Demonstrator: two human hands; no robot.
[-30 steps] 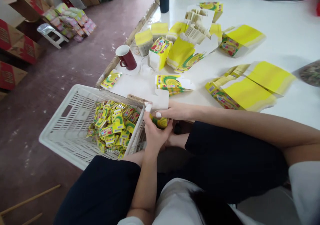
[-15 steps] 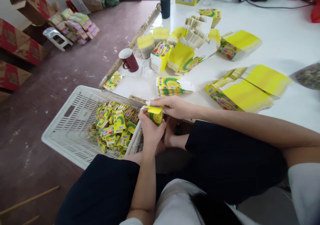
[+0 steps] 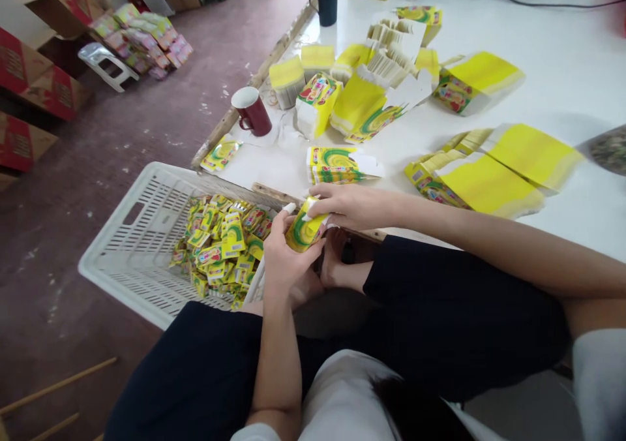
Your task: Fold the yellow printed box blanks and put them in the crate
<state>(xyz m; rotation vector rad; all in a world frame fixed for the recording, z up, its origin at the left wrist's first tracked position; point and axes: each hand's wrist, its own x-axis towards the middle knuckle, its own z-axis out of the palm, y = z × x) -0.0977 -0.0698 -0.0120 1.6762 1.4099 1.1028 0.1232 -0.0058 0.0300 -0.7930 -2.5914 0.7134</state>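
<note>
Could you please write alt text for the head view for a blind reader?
The left hand and right hand hold a small yellow box above the lap. Beside them a white crate holds similar boxes; flat cartons and a red mug sit on the white table.

Yellow-green swirl-printed carton (image 3: 304, 231), white crate (image 3: 147, 232)

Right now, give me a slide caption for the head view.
Left hand and right hand hold a yellow box beside a white crate.
</note>
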